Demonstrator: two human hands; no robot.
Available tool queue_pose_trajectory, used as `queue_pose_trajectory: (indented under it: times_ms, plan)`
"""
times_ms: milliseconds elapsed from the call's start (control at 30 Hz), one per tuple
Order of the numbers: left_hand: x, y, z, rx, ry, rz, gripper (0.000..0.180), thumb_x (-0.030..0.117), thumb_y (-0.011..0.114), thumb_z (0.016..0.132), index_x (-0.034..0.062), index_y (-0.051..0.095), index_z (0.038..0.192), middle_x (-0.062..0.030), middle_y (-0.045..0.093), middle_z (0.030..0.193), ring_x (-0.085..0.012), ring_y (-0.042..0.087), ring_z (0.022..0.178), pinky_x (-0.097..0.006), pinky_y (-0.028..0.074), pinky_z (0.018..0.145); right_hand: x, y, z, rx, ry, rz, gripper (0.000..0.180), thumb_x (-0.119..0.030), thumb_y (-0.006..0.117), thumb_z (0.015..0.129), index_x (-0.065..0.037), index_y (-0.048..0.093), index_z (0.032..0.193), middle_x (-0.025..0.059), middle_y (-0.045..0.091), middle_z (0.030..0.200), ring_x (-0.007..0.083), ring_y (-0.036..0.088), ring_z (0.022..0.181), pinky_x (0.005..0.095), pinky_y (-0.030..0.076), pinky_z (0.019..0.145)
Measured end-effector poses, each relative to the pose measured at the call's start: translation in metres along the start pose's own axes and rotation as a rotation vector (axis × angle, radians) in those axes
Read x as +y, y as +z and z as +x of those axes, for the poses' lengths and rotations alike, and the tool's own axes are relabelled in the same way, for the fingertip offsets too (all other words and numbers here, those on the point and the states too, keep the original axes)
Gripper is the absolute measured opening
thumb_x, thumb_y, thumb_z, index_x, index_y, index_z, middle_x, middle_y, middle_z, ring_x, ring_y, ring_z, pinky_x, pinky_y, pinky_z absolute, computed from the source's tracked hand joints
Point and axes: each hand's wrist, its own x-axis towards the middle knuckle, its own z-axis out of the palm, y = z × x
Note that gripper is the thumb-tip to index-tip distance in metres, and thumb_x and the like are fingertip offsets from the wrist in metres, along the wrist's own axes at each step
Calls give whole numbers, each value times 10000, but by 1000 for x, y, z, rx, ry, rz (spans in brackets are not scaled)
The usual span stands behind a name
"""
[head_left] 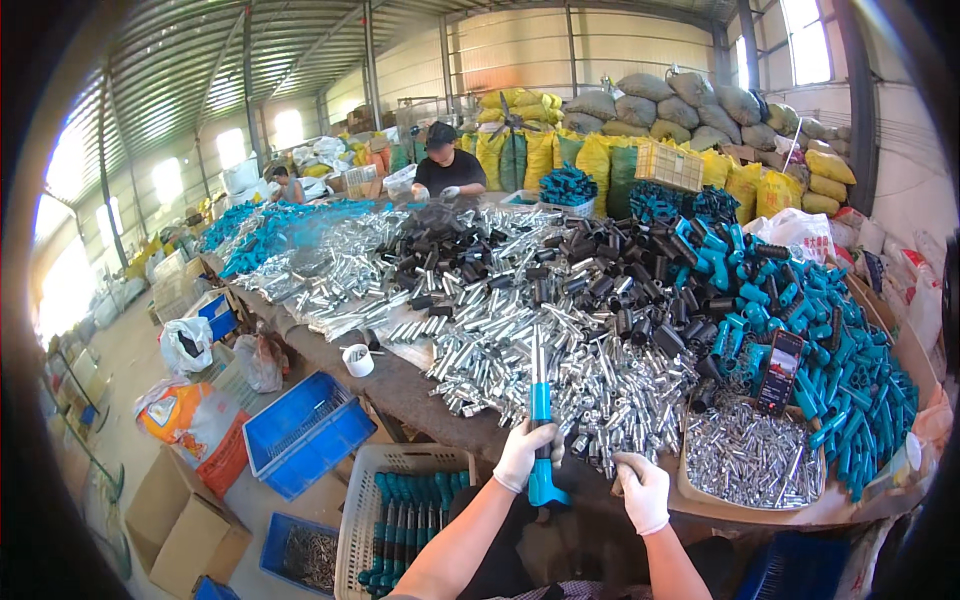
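Note:
My left hand point(527, 453), in a white glove, is closed around a teal-and-black tool handle point(541, 404). A bright metal shaft points up from this handle, and its lower end is a bent teal piece. To the right, my gloved right hand point(643, 493) has its fingers pinched together at the table's near edge. Whatever it may hold is too small to make out. Just beyond both hands lies a heap of silvery metal sleeves point(610, 395). A box of small metal pins point(752, 456) stands right of my right hand, with a phone point(779, 372) propped at its back.
Black sleeves point(650, 290) and teal handles point(860, 380) are heaped farther right. Below the table's edge stand a cream crate point(352, 520) holding several teal-handled tools and a blue crate point(300, 475). A white cup point(357, 360) sits left. A co-worker point(450, 172) works across the table.

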Motion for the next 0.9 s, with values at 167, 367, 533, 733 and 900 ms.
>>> queue_pose_trajectory:
  times_ms: [167,367,533,733,900]
  plan:
    - [2,-2,2,31,-10,26,329,240,686,920,39,552,1143,-61,597,805,-180,588,653,-339,506,569,2,3,1,-4,-96,-94,190,8,562,937,63,698,1058,60,637,666,92,579,555,249,458,538]
    - [1,-6,5,29,-27,-78,307,244,678,938,42,559,1137,-64,609,824,-186,595,665,-347,510,588,-4,2,-1,0,-23,-74,175,-13,602,918,17,718,1046,74,690,751,81,589,606,249,476,581]
    - [-1,-6,5,38,-25,-139,306,242,678,941,36,562,1135,-67,615,824,-191,604,666,-346,516,595,-1,1,-1,3,-81,-145,172,-20,603,914,16,722,1034,108,713,787,122,649,659,262,509,639]
    - [-2,-6,4,33,-8,-109,326,248,685,937,43,556,1156,-69,617,828,-191,603,663,-339,518,596,-1,0,-1,-1,-102,-153,169,-22,602,913,29,719,1024,136,729,825,149,691,717,268,529,683]
    - [-2,-6,4,46,-7,-94,334,254,695,931,46,560,1154,-68,619,831,-190,605,665,-338,519,597,-6,0,-3,-10,-72,-148,170,-14,601,913,34,715,1030,129,723,814,143,679,698,266,525,672]
